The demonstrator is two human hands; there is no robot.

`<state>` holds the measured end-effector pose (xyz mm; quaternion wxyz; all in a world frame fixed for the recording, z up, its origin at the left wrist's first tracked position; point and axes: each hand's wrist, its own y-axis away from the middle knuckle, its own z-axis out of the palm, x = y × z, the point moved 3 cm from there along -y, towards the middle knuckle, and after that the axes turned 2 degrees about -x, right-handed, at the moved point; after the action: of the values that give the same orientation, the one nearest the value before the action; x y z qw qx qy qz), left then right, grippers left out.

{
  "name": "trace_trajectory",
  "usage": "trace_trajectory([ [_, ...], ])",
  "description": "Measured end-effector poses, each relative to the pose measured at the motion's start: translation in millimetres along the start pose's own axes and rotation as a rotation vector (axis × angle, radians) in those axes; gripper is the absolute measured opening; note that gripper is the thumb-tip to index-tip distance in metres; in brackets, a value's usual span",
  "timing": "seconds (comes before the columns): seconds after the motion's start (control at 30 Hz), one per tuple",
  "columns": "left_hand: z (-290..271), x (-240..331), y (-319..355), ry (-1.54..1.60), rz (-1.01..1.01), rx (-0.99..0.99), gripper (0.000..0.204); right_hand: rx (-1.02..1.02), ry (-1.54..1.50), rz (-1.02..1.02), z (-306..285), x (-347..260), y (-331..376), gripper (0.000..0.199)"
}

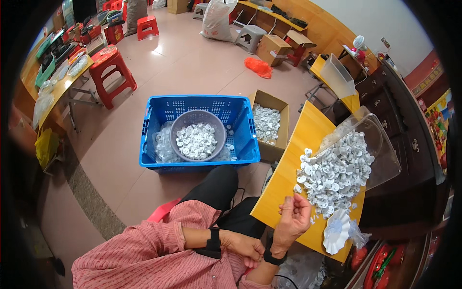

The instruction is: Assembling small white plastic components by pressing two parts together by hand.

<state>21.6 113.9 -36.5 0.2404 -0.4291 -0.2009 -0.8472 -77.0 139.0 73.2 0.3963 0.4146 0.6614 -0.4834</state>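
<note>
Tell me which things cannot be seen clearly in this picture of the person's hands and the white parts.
- Right hand, head view: curled fingers hide whether it holds a part.
- Left hand, head view: partly behind the right wrist; its fingers are hidden.
- White parts on the table: too small to tell their shape.
- Bag: cut off by the lower edge.

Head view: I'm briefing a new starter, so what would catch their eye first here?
The heap of small white plastic parts on the yellow table at right, just beyond the raised right hand. Next, the blue crate on the floor ahead, holding a grey basin of the same parts.
</note>
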Motion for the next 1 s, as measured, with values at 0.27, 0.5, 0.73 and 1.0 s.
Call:
trace_trajectory([
  [0.27, 5, 23, 11, 0.514, -0.001, 0.044, 0.018, -0.196, 0.098, -0.22, 31, -38, 21, 0.013],
  [0.5, 2, 54, 26, 0.397, 0.028, 0.045, 0.018, -0.204, 0.132, -0.282, 27, -53, 38, 0.016],
  [0.73, -3, 69, 39, 0.307, 0.061, 0.071, 0.019, -0.229, 0.12, -0.385, 27, -53, 50, 0.022],
  [1.0, -13, 81, 58, 0.203, 0.137, 0.145, 0.02, -0.269, 0.184, -0.478, 28, -75, 61, 0.025],
])
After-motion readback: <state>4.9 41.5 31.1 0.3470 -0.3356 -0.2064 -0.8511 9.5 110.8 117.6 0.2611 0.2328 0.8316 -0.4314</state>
